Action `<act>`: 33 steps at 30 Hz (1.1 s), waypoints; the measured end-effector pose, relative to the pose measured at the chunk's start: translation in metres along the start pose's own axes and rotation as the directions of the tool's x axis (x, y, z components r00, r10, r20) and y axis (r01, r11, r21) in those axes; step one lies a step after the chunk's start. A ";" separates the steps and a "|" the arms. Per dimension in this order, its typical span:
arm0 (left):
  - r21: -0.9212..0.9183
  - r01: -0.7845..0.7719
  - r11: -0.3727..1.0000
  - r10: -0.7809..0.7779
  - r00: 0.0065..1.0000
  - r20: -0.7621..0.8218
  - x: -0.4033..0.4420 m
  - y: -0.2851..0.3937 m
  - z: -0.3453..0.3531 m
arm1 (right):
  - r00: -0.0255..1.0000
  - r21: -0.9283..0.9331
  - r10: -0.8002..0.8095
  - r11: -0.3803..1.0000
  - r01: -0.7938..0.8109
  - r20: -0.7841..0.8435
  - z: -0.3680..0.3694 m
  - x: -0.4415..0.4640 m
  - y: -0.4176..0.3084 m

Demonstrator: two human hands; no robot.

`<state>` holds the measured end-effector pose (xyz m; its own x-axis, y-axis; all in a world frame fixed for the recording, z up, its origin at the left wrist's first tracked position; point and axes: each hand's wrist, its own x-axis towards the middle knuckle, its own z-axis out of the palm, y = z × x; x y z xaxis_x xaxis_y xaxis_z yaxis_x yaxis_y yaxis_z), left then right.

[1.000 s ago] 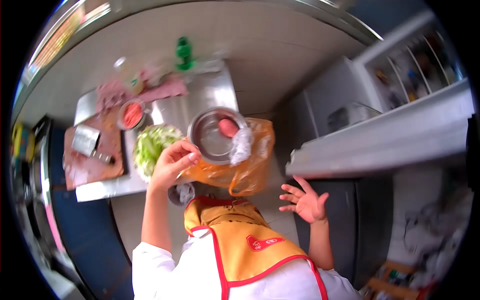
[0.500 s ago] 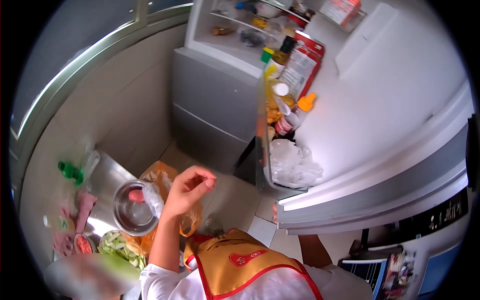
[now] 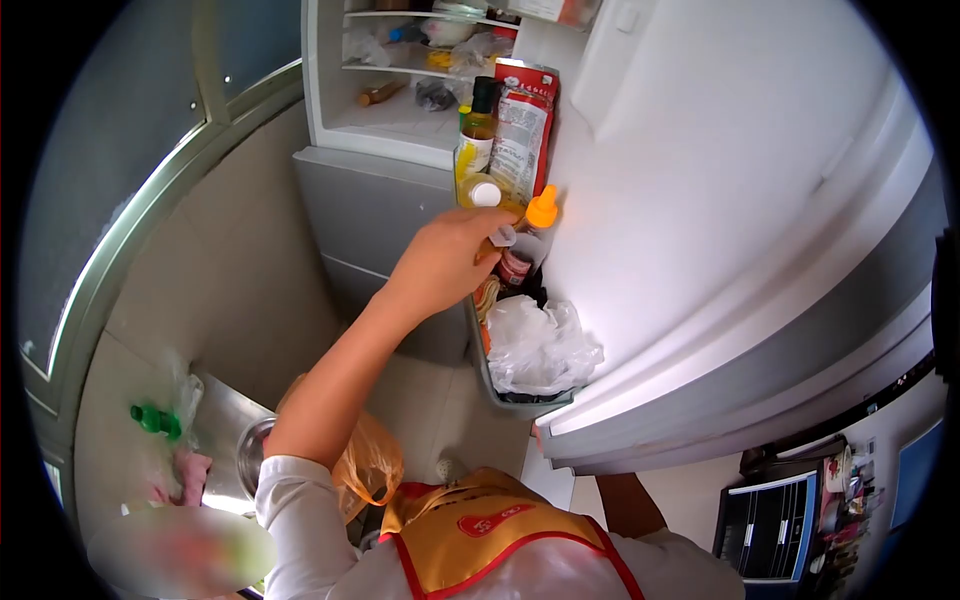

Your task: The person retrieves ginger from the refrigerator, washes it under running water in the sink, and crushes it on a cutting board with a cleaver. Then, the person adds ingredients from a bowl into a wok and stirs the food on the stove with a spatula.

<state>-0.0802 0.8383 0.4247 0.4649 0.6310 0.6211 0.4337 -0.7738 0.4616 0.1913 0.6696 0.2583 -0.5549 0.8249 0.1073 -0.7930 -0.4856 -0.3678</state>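
My left hand [image 3: 452, 262] reaches over the door shelf [image 3: 525, 400] of the refrigerator, thumb and fingers pinched on a small translucent plastic piece [image 3: 503, 237]. Around it stand a white-capped bottle [image 3: 485, 194], a bottle with an orange nozzle cap [image 3: 542, 208] and a jar with a red label [image 3: 514, 266]. A crumpled clear plastic bag [image 3: 540, 345] fills the near end of the shelf. Of my right hand [image 3: 537, 437] only a bit of fingers shows, curled at the edge of the open refrigerator door [image 3: 690, 400]; the door hides the rest.
Behind stand a dark-capped bottle [image 3: 478, 130] and a red-and-white pouch [image 3: 525, 130]. Bagged items fill the refrigerator's inner shelves [image 3: 400, 68]. At lower left, a metal bowl [image 3: 252, 465], a green bottle [image 3: 157, 421] and an orange plastic bag [image 3: 372, 462] sit by the counter.
My left hand has moved forward from above the metal bowl to the door shelf and closed on the plastic piece. The view has shifted; my right hand stays at the door edge.
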 end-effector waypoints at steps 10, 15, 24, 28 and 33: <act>0.371 -0.238 0.898 0.117 0.940 0.320 0.058 -0.030 0.026 | 0.994 -0.017 -0.106 0.994 0.106 -0.005 -0.003 -0.003 0.000; 0.323 -0.131 0.937 -0.058 0.855 0.516 0.085 -0.028 0.004 | 0.990 -0.025 -0.141 0.990 0.141 -0.002 -0.002 -0.004 0.001; -0.139 0.125 0.982 -0.046 0.883 0.466 0.099 -0.039 -0.016 | 0.981 -0.041 -0.196 0.980 0.196 0.012 -0.002 -0.006 -0.003; -0.223 0.198 0.955 -0.093 0.908 0.408 0.109 -0.040 -0.021 | 0.978 -0.053 -0.208 0.977 0.209 0.014 -0.004 -0.006 -0.005; -0.233 0.167 0.958 -0.046 0.892 0.449 0.114 -0.026 -0.022 | 0.975 -0.064 -0.224 0.973 0.224 0.011 -0.004 -0.007 -0.008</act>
<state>-0.0552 0.9292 0.4978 0.7415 0.6233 0.2484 0.3135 -0.6491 0.6931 0.2025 0.6683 0.2568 -0.3662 0.9095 0.1967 -0.8794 -0.2691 -0.3928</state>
